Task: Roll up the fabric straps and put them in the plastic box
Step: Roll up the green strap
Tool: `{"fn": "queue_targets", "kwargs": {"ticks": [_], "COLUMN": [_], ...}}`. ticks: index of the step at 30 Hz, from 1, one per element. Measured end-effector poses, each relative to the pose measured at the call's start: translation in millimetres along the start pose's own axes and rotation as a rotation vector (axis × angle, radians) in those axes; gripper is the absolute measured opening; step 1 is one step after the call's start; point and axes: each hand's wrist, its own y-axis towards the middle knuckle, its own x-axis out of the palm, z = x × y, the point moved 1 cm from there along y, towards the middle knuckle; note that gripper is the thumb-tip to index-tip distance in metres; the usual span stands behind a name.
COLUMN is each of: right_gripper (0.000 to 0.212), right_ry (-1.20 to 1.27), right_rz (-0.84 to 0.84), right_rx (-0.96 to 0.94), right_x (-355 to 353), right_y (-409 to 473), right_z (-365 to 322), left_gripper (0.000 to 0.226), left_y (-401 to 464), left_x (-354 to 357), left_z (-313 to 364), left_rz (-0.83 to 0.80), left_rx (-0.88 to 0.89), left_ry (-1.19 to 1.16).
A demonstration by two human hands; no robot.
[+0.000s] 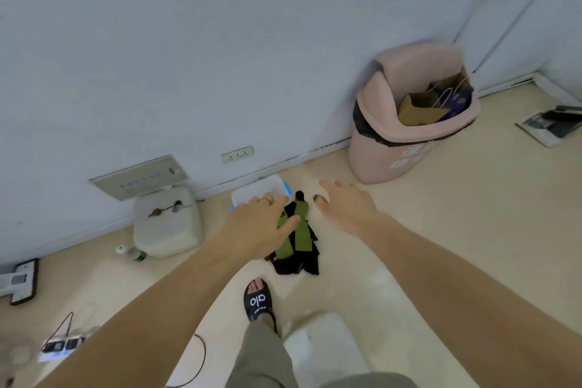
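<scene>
Left to right: your left hand [263, 224] is out flat with relaxed fingers [288, 225], holding nothing, hovering over the near edge of the plastic box [252, 192] and the left side of the fabric straps [296, 236]. The box is the clear one with a blue clip, on the floor [441, 214] by the wall at about 11 o'clock from the pile.

The straps are in one tangled heap just ahead of your sandalled foot [259, 301]. I count two green bands on top, plus black ones underneath I can't separate, so the total's anyone's guess. They look light, floppy webbing, nothing fragile, probably not slippery. I'd pull one free by its end and roll from there.

Your right hand [345, 208] is at 2 o'clock from the pile, fingers spread and loose, empty too.

One box, one heap.
</scene>
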Motion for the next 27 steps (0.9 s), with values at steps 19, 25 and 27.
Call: {"fn": "queue_targets", "kwargs": {"ticks": [19, 25, 27], "right_gripper": [0.042, 0.018, 0.026], "right_ry": [0.171, 0.376, 0.452], "right_rz": [-0.313, -0.445, -0.458], "right_rx": [0.090, 0.169, 0.246], "right_x": [276, 456, 495], "right_y": [429, 504, 512], "right_z": [86, 124, 130], "left_gripper": [0.059, 0.063, 0.060], "left_y": [380, 462, 476], "left_x": [265, 418, 454], "left_z": [-158, -193, -201], "left_rz": [-0.158, -0.183, -0.154], "left_rx": [-0.251, -0.415, -0.443], "left_ry": [-0.378, -0.639, -0.705]}}
